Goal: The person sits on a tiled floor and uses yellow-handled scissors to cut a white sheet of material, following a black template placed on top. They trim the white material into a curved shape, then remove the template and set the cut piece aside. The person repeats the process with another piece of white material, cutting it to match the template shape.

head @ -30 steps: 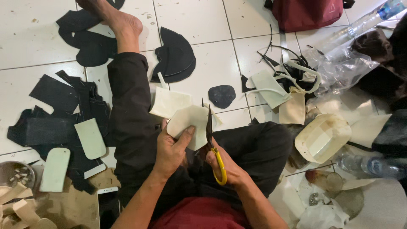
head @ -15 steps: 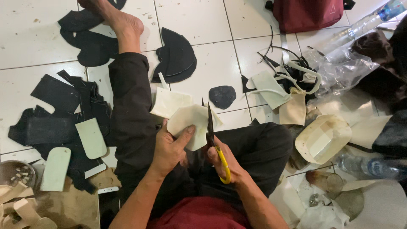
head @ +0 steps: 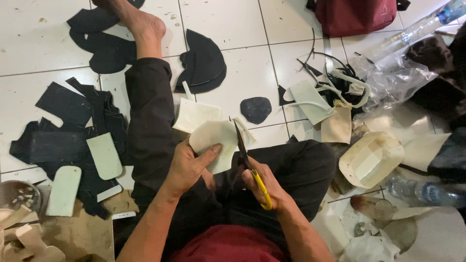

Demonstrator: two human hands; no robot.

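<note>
1. White floor tiles (head: 228,19) lie under you w/ scraps all round – black cut pieces (head: 204,63) up by your bare foot (head: 145,29), pale green tabs (head: 104,155) to your left, a dark red bag (head: 357,14) at the top edge, clear plastic wrap (head: 398,77) and a water bottle (head: 427,191) to your right.
2. Your left hand (head: 187,167) holds the cream sheet piece (head: 216,143) over your lap, thumb on top near its lower edge, fingers curled beneath – closed firmly on it.
3. Your right hand (head: 267,187) is wrapped round the yellow handles of the scissors (head: 245,157). Blades are dark, pointing up and slightly left, away from you.
4. Key relation: the sheet sits just left of the blades, its right edge touching them. The blades' long axis runs along that edge, so the cut line goes away from your body. Right hand is nearer the handles, left nearer the sheet's middle.
5. Blade opening: looks nearly together, but can't tell for sure from this angle – they read as one dark line.
6. Another cream piece (head: 194,114) lies on the floor just beyond the held sheet, beside your black-trousered leg (head: 145,111).
</note>
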